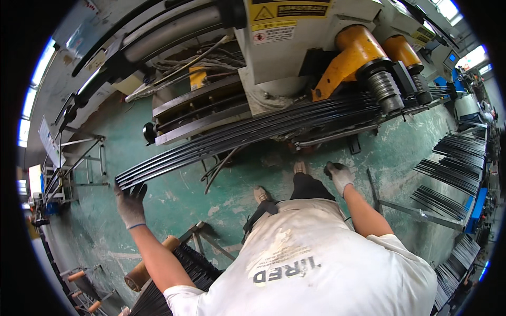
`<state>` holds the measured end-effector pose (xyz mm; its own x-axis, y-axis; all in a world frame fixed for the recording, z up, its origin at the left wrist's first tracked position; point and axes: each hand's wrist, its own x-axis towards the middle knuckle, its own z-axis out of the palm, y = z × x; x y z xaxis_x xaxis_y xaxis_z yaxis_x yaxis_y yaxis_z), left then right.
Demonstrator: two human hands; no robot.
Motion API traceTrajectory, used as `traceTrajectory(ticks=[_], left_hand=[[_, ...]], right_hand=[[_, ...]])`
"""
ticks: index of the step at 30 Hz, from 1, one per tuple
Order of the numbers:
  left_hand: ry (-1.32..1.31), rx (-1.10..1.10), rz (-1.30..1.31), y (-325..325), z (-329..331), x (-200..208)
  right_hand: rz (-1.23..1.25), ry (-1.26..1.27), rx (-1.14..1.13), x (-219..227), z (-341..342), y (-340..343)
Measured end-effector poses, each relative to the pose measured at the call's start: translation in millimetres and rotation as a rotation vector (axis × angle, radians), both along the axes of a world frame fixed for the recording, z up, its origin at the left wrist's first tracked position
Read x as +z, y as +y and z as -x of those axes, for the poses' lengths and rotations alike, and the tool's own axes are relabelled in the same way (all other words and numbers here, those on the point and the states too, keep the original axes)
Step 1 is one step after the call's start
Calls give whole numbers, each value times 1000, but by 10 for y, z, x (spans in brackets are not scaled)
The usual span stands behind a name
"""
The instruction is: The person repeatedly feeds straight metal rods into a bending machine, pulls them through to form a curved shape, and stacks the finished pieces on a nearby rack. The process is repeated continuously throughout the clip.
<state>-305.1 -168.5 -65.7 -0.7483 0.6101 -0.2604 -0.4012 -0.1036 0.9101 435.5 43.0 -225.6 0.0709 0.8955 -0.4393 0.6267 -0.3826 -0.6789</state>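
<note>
The black rods (211,149) are lying side by side along the near side of the machine (295,50). Their long axis is slanting: the left ends are projecting past the machine toward the person's left, and the opposite stretch is running toward the machine's metal spring (385,87), near its orange bracket (345,66). The gloved left hand (130,205) is gripping the left ends, beyond the machine's left side, while the left arm is reaching forward and outward. The gloved right hand (340,176) is hanging before the machine, apart from the rods; its fingers are bending loosely, and whether they are holding anything cannot be told.
</note>
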Motion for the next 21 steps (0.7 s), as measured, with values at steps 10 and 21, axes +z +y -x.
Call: traceTrajectory(ticks=[10,21], left_hand=[[-415,466,-107,8,-1225,-901],[-374,-358,25,1560,-3805,-1680]], right_hand=[[252,-89,109,-560,-922,872],[96,-247,262,-1137,-2388,1634]])
